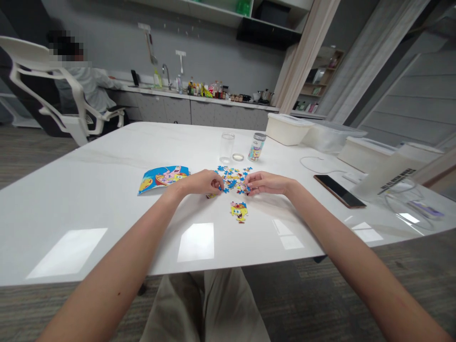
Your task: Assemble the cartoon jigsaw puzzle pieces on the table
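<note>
The heap of loose puzzle pieces (232, 183) lies on the white table (89, 199), and I place everything by it. At the heap's left edge I have the left hand (205, 181), fingers curled among the pieces; from here I cannot tell whether it pinches one. The right hand (265, 183) meets the heap's right edge, thumb and fingers bent close around pieces, and I cannot tell whether any is gripped. On the near side of the heap I see a joined section (238, 212) showing a yellow cartoon face.

Just beyond the heap stands a clear jar (227, 146), uncapped, and I see through its walls. A round lid (238, 156) lies beside it. Right of that lid, a labelled jar (257, 148) stands with its dark cap on; its contents I can't make out. Well to the heap's right, beyond the phone (339, 191), sit a lidded white box (288, 129) and a translucent bin (327, 135), their contents hidden from me. Left of the heap is a picture sheet (164, 178).
</note>
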A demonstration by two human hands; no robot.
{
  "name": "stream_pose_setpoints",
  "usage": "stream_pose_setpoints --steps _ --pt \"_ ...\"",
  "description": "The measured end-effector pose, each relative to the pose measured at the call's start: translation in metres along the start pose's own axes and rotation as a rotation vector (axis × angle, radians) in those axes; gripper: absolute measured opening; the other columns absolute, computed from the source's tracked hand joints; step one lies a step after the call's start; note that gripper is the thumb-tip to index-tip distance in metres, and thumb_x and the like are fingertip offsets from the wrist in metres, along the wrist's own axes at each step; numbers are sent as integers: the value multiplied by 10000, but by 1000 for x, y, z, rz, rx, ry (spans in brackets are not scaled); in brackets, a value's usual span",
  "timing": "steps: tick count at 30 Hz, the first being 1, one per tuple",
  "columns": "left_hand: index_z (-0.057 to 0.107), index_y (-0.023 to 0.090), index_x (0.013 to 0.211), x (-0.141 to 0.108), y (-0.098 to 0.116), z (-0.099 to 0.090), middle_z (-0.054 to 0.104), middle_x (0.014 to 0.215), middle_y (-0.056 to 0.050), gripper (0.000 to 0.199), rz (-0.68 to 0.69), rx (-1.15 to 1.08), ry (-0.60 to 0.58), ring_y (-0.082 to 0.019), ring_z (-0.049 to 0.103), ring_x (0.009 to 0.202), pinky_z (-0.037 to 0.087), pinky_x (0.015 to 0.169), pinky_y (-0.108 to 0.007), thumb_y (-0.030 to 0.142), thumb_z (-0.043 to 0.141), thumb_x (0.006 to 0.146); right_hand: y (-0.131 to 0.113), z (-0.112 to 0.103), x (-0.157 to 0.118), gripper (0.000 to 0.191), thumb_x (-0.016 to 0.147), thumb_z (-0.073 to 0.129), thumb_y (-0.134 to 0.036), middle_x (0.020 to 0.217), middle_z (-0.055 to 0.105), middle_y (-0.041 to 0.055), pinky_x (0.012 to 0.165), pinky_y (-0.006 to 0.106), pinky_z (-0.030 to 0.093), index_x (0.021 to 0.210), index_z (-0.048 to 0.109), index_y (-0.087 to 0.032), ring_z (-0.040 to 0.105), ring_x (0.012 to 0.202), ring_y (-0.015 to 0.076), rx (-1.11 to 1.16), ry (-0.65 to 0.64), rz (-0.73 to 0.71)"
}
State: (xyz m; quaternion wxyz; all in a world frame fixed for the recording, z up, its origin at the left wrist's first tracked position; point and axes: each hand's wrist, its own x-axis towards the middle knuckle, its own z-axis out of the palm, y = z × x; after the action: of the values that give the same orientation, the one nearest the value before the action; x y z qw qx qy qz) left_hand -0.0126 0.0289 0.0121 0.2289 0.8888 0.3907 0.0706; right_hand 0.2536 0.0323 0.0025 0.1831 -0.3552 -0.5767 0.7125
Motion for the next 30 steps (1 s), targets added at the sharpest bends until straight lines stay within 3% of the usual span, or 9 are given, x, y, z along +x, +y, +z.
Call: stream_pose_setpoints --steps 3,6,12,16,21,26,30 --pt "683 187 995 -2 -3 -1 671 802 -7 299 -34 64 38 -130 594 717 420 643 -209 286 585 730 1 -1 2 191 694 774 -157 794 677 14 802 244 546 841 656 -127 661 740 100 46 43 -11" --pt "687 189 920 -4 -7 -5 663 788 -17 239 -35 202 52 -131 575 691 403 628 -216 251 516 764 1 -2 4 159 710 749 -119 758 666 10 788 254 554 841 662 -135 646 703 99 73 135 -57" --pt "664 197 836 -15 -7 -15 678 809 -43 248 -122 409 96 -143 562 664 360 588 -241 310 444 854 2 -2 10 128 770 655 -73 670 637 13 651 226 551 881 685 -131 600 605 93 105 315 -167" --pt "646 191 788 -20 -2 -19 682 781 -56 301 -202 457 55 -143 570 640 350 563 -241 384 437 886 4 2 11 200 749 656 -60 717 677 47 685 236 551 940 684 -113 627 644 104 133 276 -146" --pt "659 186 809 -21 0 -16 688 790 -77 317 -268 556 20 -173 614 680 384 589 -259 363 411 896 3 7 11 179 663 730 -65 750 694 50 728 242 545 792 634 -141 675 746 137 189 274 -129" --pt "668 156 849 -16 2 -7 696 864 -134 342 -338 651 95 -236 656 783 443 678 -322 288 356 899 2 10 12 154 706 738 -118 718 639 14 657 217 535 821 641 -155 616 645 91 270 238 -126" --pt "630 153 994 -11 3 0 694 919 -149 316 -430 651 166 -259 661 858 454 732 -350 261 348 902 3 9 12 146 752 699 -109 716 626 18 606 182 529 894 677 -136 591 613 72 259 213 -120"
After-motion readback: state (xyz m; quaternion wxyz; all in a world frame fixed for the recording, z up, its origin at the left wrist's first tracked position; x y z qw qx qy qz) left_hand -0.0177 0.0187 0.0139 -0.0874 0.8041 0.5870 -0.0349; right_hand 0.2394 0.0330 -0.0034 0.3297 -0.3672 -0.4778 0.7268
